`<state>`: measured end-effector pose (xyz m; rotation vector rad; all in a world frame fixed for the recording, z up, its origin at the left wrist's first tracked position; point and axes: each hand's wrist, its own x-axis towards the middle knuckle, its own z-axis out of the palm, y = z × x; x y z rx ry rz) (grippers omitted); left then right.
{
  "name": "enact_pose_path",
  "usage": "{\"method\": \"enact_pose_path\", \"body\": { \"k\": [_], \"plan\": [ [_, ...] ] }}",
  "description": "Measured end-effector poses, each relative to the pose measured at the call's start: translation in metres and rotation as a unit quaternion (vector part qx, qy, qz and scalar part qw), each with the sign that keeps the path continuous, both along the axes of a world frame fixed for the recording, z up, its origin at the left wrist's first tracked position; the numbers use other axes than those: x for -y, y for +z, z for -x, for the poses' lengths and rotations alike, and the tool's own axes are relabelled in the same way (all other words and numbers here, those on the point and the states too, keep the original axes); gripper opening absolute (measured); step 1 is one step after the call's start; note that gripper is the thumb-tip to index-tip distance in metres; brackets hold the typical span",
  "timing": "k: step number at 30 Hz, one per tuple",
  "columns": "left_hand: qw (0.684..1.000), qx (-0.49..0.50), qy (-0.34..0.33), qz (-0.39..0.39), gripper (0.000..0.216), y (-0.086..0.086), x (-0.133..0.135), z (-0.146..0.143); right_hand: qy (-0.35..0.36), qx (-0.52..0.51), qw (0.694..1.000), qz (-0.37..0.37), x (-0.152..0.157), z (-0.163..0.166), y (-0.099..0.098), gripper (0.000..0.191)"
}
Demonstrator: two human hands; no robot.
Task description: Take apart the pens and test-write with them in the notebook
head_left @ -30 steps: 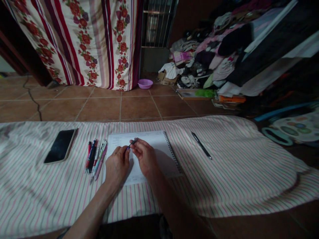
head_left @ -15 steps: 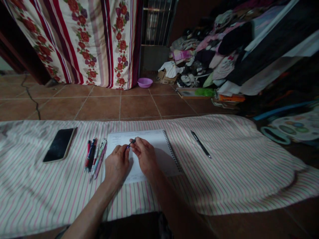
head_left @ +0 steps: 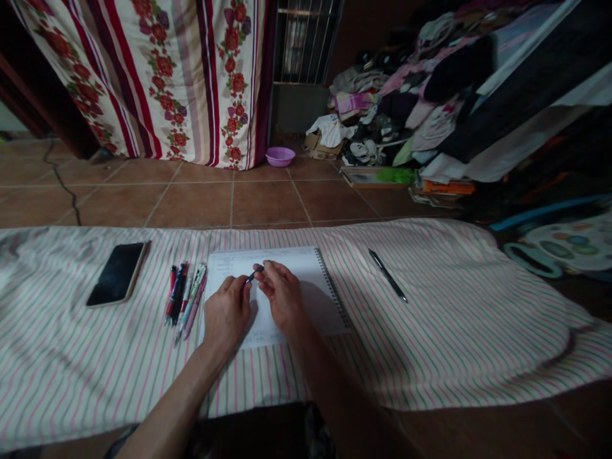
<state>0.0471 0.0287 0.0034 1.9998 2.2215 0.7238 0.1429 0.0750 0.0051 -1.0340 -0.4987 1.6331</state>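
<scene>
Between my two hands is a short dark pen [head_left: 251, 276], held slanting above an open spiral notebook [head_left: 310, 290]. My left hand [head_left: 225, 313] is closed round its lower end. The fingertips of my right hand [head_left: 284, 294] pinch the upper end. Fingers cover much of the pen, so its full shape is hidden. Faint writing shows on the white page, and the spiral binding runs down its right side. Left of the notebook lies a row of several pens [head_left: 184, 299]. A single black pen [head_left: 388, 276] rests on the cloth to the right.
A phone [head_left: 117, 274] with a dark screen lies at the left on the striped cloth [head_left: 454, 319]. Beyond are the tiled floor [head_left: 196, 194], a purple basin [head_left: 280, 157], a flowered curtain [head_left: 191, 83] and a heap of clothes [head_left: 401, 108] at the right.
Both hands keep nearly the same grip on the pen, with only small finger movements. The whole view has shifted slightly.
</scene>
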Motion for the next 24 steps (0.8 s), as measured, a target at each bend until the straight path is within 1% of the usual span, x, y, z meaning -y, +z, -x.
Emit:
{"method": "enact_pose_path", "body": {
  "k": [6,14,19,24],
  "plan": [
    [1.0,-0.012,-0.001,0.005,0.027,0.0,0.0,0.0011,0.001,0.003,1.0,0.002,-0.0012,-0.001,-0.0005,0.025],
    [0.999,-0.026,0.003,0.021,0.029,0.0019,0.0008,0.0002,-0.005,0.047,0.999,0.019,-0.0038,-0.0034,-0.0001,0.025],
    [0.999,-0.027,0.002,0.019,0.03,0.001,0.0012,0.0,-0.008,0.049,0.999,0.006,-0.0052,-0.005,-0.0007,0.025],
    [1.0,-0.018,0.005,0.017,0.029,0.001,0.0017,-0.0003,-0.01,0.04,0.999,0.017,-0.0058,-0.0066,0.0005,0.022]
  ]
}}
